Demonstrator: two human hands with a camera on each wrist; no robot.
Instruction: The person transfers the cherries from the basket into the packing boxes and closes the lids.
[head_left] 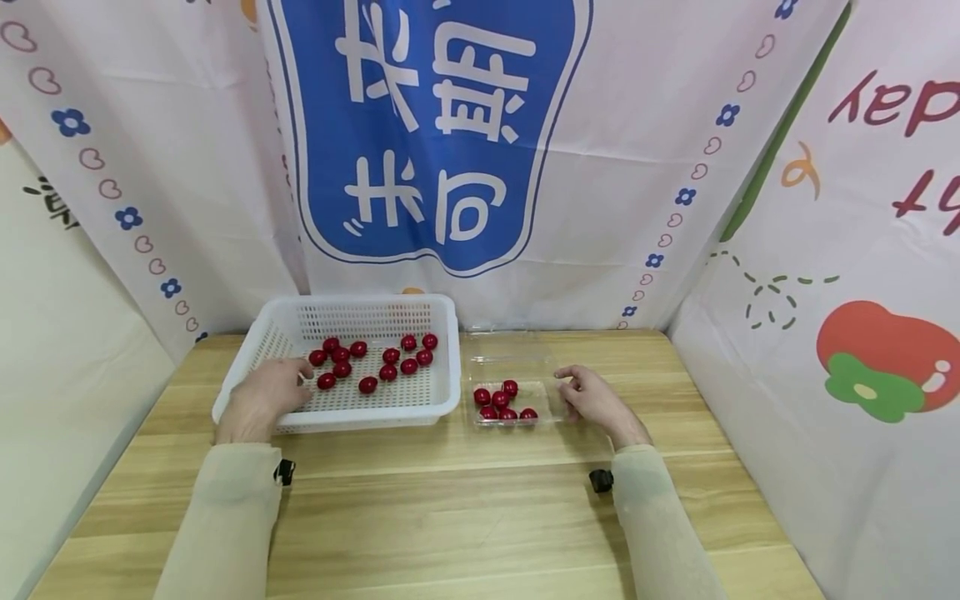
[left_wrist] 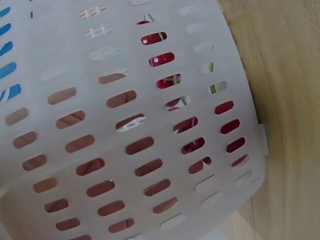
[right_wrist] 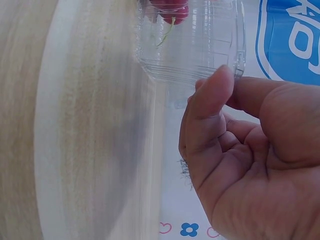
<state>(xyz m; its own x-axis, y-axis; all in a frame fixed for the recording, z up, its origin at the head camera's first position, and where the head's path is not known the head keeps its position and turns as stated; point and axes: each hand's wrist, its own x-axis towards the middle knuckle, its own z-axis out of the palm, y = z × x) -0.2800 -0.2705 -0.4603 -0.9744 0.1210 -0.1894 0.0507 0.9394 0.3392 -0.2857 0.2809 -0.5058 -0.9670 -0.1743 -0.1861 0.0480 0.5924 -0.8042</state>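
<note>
My left hand (head_left: 273, 390) reaches over the near left side of a white plastic basket (head_left: 452, 367), its fingers loosely bent inside near several red cherries (head_left: 367, 385). Nothing shows between those fingers. In the left wrist view, the slotted basket wall (left_wrist: 150, 125) partly hides the hand and the fruit. Beside the right side of a clear plastic box (head_left: 536, 400) is my right hand (head_left: 594, 402), fingers loosely curled and holding nothing visible. The right wrist view has its fingertips right at the edge of the clear box (right_wrist: 200, 45). Several cherries (head_left: 500, 399) lie in the box; one shows a green stem.
The box's clear lid (head_left: 502, 346) is raised open toward the back. Basket and box stand side by side on a wooden table (head_left: 450, 517). A printed cloth (head_left: 615, 167) hangs behind the table, with more cloth at both sides.
</note>
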